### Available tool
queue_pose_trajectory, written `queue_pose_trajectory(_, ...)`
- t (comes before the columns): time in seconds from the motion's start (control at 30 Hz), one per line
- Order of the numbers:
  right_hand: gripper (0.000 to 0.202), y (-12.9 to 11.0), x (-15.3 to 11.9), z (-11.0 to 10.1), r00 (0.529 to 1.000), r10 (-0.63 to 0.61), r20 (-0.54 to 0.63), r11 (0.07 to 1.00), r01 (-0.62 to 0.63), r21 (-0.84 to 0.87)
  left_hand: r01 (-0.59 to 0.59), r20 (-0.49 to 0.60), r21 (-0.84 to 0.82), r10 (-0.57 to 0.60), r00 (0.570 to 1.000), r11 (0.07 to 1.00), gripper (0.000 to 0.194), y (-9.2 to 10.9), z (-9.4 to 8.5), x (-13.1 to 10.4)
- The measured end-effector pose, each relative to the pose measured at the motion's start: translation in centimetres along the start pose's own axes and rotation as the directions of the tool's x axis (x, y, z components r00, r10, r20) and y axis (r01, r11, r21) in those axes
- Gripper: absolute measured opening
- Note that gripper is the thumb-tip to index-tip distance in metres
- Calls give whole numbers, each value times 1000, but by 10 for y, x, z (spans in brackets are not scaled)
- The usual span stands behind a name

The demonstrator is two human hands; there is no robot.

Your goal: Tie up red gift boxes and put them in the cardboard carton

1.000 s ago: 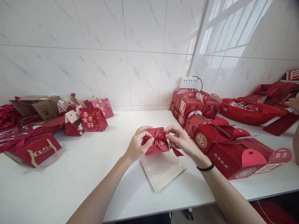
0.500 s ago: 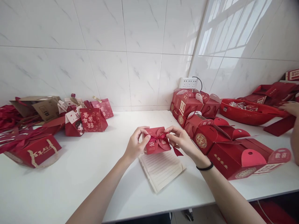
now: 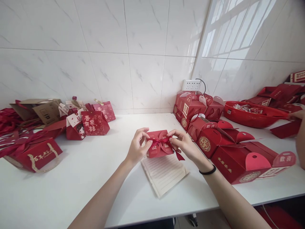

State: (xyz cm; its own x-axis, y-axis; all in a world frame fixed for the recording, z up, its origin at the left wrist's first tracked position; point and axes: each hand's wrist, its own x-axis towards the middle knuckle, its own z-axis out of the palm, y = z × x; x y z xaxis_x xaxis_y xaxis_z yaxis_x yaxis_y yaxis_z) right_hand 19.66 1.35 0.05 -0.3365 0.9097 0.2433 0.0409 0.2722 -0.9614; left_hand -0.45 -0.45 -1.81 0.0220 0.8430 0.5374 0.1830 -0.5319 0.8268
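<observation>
A small red gift box (image 3: 157, 152) with pale printed characters is between my hands, above a lined notepad (image 3: 164, 178). Dark red ribbon (image 3: 160, 141) crosses its top in a bow or knot, and one tail hangs off the right side. My left hand (image 3: 141, 144) pinches the ribbon at the box's left end, thumb on top. At the right end, my right hand (image 3: 182, 143) pinches the other side of the ribbon between thumb and fingers. The fingers partly hide both ends of the box.
Several red boxes (image 3: 218, 143) stand in a row on the right. Behind them are a red basin (image 3: 252, 118) of wrapped sweets and a power strip (image 3: 191, 85). Another person's hand (image 3: 297, 116) is at the far right. Small gift bags (image 3: 95, 124) and a rope-handled box (image 3: 43, 156) stand left.
Both hands keep their pinch on the ribbon, with barely any shift. At the far right, the other person's hand has moved slightly down.
</observation>
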Motion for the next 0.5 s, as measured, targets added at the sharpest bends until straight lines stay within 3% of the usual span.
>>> queue_pose_trajectory(0.13,20,0,1,1,1000,14,-8,1000,-14,-12,25,23,16,-26,999,1000,11,1,-1,1)
queue_pose_trajectory(0.5,19,3,1,1,1000,6,-2,1000,-6,-14,179,65,-175,-170,983,968,12,1,0,4)
